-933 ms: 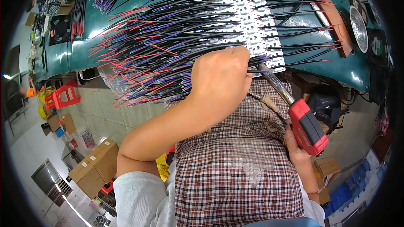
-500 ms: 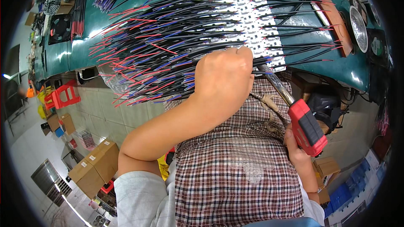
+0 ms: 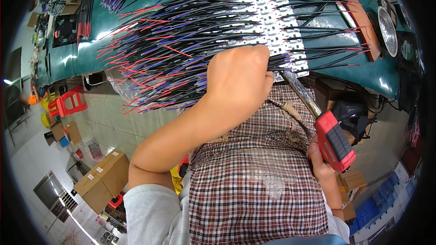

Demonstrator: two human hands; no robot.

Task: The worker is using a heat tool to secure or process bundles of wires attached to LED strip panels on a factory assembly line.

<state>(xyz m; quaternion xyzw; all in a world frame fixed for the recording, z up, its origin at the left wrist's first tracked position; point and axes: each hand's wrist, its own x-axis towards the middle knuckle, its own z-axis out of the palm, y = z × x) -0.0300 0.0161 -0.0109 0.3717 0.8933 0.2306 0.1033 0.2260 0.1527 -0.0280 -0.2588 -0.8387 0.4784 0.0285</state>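
My left hand point(image 3: 238, 75) is closed around a bundle of black wires point(image 3: 280, 59), whose blue and dark ends poke out past the fist on its right. The fist sits at the near edge of a panel of white circuit boards point(image 3: 272, 31). My right hand point(image 3: 320, 161) grips a soldering gun point(image 3: 335, 143) with a red and black body and a long metal barrel. Its barrel slants up to the near edge of the panel, just right of my left fist. Whether the tip touches a board or wire I cannot tell.
Many black wires with red and blue ends point(image 3: 172, 41) fan out left of the panel on the green table point(image 3: 68, 61). Shorter rows reach right toward a brown wooden strip point(image 3: 365, 31). A silver dish point(image 3: 387, 31) lies beyond. A red stool point(image 3: 70, 103) and cardboard boxes point(image 3: 102, 179) stand at left.
My left fist has shifted slightly left, and more wire ends show beyond it. The soldering gun in my right hand has moved a little right and toward me.
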